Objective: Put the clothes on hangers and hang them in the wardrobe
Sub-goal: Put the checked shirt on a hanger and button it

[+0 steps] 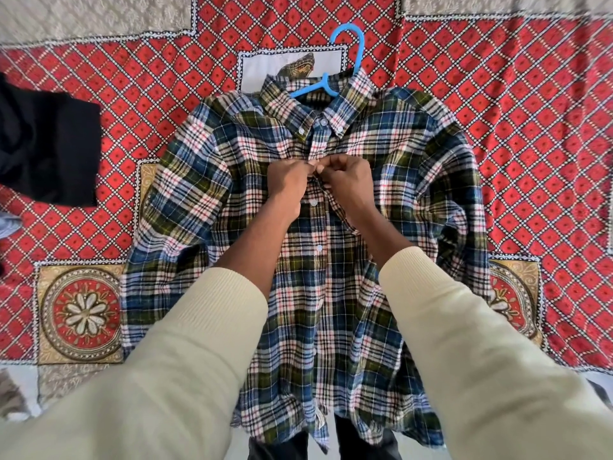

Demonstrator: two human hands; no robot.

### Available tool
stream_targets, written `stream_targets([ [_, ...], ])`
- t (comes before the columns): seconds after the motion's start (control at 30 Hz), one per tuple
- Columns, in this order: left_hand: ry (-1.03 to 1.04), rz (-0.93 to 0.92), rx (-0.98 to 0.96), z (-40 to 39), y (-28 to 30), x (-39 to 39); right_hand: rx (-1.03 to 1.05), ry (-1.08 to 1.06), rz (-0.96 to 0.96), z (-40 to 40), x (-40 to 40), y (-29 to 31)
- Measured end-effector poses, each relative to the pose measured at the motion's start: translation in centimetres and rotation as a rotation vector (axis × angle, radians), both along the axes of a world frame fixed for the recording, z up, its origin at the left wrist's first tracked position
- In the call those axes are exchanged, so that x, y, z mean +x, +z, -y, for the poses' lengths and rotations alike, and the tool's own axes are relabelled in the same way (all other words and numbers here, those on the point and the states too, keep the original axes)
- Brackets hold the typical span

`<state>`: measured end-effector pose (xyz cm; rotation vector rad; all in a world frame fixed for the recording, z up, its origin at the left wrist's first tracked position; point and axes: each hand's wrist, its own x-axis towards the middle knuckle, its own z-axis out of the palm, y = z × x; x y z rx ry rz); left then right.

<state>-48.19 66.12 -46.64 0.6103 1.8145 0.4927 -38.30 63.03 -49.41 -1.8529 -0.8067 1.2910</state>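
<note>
- My left hand (288, 184) and right hand (345, 180) each have a pinching grip on the plaid shirt (318, 293) placket.
- Blue hanger (348, 54) sits inside its collar.

Head view, steeply downward, close over bedspread (497, 94)

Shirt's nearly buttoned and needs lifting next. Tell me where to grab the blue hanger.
Grip the blue hanger by its hook, coming from above the collar. Only the hook and neck show beyond the plaid shirt; the arms are inside the shoulders, probably hard to pinch.
</note>
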Motion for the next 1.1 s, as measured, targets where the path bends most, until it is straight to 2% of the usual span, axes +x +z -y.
stream_targets([
  [0.27, -0.067, 0.066, 0.022, 0.1, -1.3, -1.6, -0.032, 0.132, 0.168, -0.6, -0.8, 0.7],
  [0.37, -0.099, 0.125, 0.029, 0.2, -1.6, -2.3, -0.059, 0.103, 0.092, -0.7, -0.4, 0.5],
  [0.47, -0.161, 0.118, 0.025, 0.0, -1.8, -2.6, -0.091, -0.014, -0.003, -0.8, 0.0, 0.6],
  [0.63, -0.131, 0.026, 0.099, 0.0, -2.4, -1.9, -0.13, -0.052, 0.104, -1.2, -0.6, 0.1],
  [0.77, -0.067, -0.124, 0.199, 0.4, -2.7, -1.3, -0.059, -0.043, 0.05, 0.3, -0.1, 1.0],
  [0.83, -0.086, -0.135, 0.293, 1.3, -2.1, -1.3, 0.027, 0.024, 0.236, 2.0, 0.1, 1.9],
  [0.97, -0.115, -0.255, 0.492, 6.1, -1.3, -2.1, 0.155, 0.334, 0.641, 6.7, -0.3, 2.1],
  [1.03, -0.167, -0.204, 0.425, 8.6, -1.3, -2.1, 0.135, 0.428, 0.773, 7.9, -0.6, 1.5],
  [1.1, -0.23, -0.158, 0.328, 10.1, -1.5, -1.8, 0.123, 0.434, 0.806, 7.9, -0.9, 1.2],
])
